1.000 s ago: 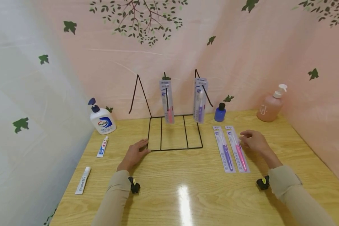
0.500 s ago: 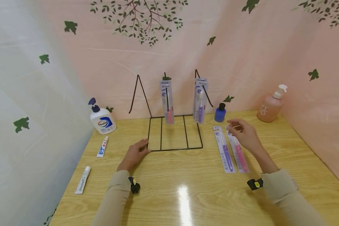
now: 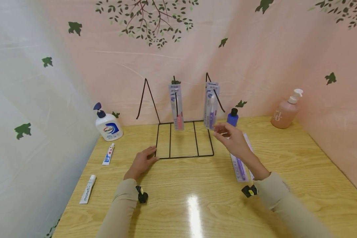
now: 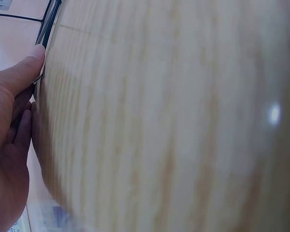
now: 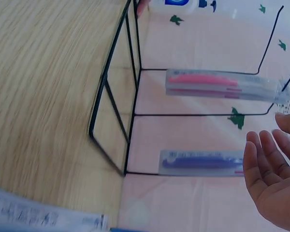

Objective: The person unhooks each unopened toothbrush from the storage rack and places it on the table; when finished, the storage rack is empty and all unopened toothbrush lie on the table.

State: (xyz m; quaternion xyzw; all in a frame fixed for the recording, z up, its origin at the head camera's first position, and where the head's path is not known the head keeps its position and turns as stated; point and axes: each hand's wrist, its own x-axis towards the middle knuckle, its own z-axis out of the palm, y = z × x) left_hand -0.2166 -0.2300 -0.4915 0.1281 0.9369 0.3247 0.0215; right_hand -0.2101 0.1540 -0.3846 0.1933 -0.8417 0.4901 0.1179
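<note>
two hanging toothbrush packs (image 3: 176,106), two flat; both hands' (image 3: 141,162) grip released.

"Protefix" on white tube (image 3: 87,189)

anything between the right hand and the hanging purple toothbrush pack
Nothing: in the right wrist view the open right hand faces the hanging purple toothbrush pack across bare air.
</note>
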